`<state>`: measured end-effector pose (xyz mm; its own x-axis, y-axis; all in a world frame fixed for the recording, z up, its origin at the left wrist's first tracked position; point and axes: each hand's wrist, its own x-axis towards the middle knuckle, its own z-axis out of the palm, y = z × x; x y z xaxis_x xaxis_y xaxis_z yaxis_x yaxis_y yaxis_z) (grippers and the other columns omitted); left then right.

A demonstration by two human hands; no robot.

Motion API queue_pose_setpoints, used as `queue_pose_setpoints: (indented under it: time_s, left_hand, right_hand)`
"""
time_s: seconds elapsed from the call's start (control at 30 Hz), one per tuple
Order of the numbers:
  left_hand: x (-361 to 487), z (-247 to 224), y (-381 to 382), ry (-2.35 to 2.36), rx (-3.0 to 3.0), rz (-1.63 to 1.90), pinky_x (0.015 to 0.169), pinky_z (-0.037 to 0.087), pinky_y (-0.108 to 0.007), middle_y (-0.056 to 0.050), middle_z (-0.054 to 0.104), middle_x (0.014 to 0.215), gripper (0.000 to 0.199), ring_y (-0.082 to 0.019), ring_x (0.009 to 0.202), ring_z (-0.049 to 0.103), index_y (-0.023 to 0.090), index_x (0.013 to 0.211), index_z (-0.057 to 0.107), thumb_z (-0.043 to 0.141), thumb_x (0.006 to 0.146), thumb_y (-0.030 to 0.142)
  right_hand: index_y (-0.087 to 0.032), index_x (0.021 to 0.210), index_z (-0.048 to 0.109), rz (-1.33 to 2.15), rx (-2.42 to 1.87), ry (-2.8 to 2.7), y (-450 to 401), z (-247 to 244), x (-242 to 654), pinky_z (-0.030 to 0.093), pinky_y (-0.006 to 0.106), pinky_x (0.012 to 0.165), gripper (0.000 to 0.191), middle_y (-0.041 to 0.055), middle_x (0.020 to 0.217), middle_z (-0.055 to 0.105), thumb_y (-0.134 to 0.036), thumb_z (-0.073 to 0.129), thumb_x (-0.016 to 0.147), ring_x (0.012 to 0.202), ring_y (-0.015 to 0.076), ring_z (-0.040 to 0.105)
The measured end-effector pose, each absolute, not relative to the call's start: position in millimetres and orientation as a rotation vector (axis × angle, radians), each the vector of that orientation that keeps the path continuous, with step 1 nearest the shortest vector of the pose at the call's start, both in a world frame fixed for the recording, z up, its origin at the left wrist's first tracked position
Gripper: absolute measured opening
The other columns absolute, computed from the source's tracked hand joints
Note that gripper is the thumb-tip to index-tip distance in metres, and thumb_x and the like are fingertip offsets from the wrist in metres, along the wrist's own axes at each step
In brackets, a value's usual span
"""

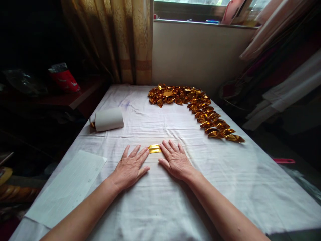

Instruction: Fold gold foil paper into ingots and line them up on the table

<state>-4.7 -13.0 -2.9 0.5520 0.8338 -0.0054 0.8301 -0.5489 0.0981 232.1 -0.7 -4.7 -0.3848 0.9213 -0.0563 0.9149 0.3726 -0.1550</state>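
Observation:
A small folded strip of gold foil paper (pixel 154 148) lies flat on the white cloth, between my two hands. My left hand (pixel 131 166) rests palm down with fingers spread, its fingertips at the strip's left end. On the other side, my right hand (pixel 175 160) also lies flat with fingers outstretched, and its index fingertip meets the strip's right end. Beyond them, many folded gold foil pieces (pixel 180 95) form a heap at the back that trails in rows toward the right edge.
A white cloth (pixel 160 207) covers the table. To the left stand a whitish roll or curved card (pixel 109 119) and a lined paper sheet (pixel 67 187). A red packet (pixel 64 79) sits on a dark side table. Curtain (pixel 132 40) and wall bound the back; clothes hang at right.

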Motion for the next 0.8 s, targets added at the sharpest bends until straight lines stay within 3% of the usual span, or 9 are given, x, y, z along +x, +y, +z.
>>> queue_pose_setpoints:
  time_s: [0.17,0.3,0.4,0.5,0.6,0.8]
  left_hand:
    - [-12.5,1.5,-16.3,1.477,2.705,0.16,0.118,0.007,-0.058,-0.002,0.052,0.146,0.051,-0.03,0.143,0.034,0.031,0.143,0.047,0.039,0.097,0.051]
    - [-3.8,11.8,-10.4,1.596,2.562,0.379,0.114,0.02,-0.057,-0.001,0.067,0.129,0.032,-0.027,0.128,0.052,0.031,0.12,0.066,0.043,0.099,0.036]
    - [5.8,17.6,-1.6,1.643,2.452,0.504,0.106,0.032,-0.05,-0.001,0.073,0.112,0.021,-0.023,0.108,0.062,0.028,0.099,0.072,0.052,0.095,0.032]
    - [16.0,19.9,6.4,1.748,2.393,0.525,0.09,0.041,-0.041,-0.003,0.073,0.093,0.017,-0.023,0.093,0.063,0.023,0.084,0.07,0.061,0.089,0.037]
    - [24.9,18.5,10.7,1.815,2.379,0.536,0.085,0.041,-0.039,-0.004,0.071,0.091,0.016,-0.025,0.092,0.06,0.023,0.087,0.069,0.066,0.085,0.038]
    - [31.7,10.2,10.5,1.778,2.263,0.643,0.088,0.039,-0.039,-0.001,0.07,0.093,0.011,-0.023,0.096,0.059,0.025,0.092,0.067,0.069,0.082,0.029]
  right_hand:
    - [-0.025,0.152,0.031,0.259,-1.734,-2.56,-1.2,-4.9,230.9,0.014,0.058,0.118,0.06,0.0066,0.16,0.021,-0.053,0.036,0.099,0.149,0.0297,0.017]
    - [-0.025,0.151,0.035,0.237,-1.719,-2.535,-2.7,-5.1,228.7,0.017,0.059,0.117,0.057,0.0068,0.159,0.026,-0.05,0.037,0.099,0.148,0.0303,0.022]
    - [-0.024,0.15,0.037,0.212,-1.712,-2.506,-3.9,-5.2,227.3,0.019,0.06,0.116,0.056,0.0071,0.159,0.028,-0.048,0.039,0.099,0.147,0.0308,0.024]
    - [-0.024,0.148,0.04,0.197,-1.706,-2.478,-4.8,-5.1,226.9,0.02,0.059,0.116,0.054,0.0081,0.158,0.031,-0.046,0.04,0.099,0.146,0.0304,0.027]
    - [-0.023,0.146,0.043,0.197,-1.692,-2.448,-5.8,-3.9,227.4,0.021,0.057,0.116,0.052,0.0086,0.156,0.035,-0.044,0.041,0.099,0.145,0.03,0.028]
    - [-0.02,0.137,0.052,0.204,-1.614,-2.329,-5.7,-6.0,230.9,0.027,0.053,0.114,0.044,0.0109,0.149,0.047,-0.034,0.049,0.095,0.139,0.0297,0.039]
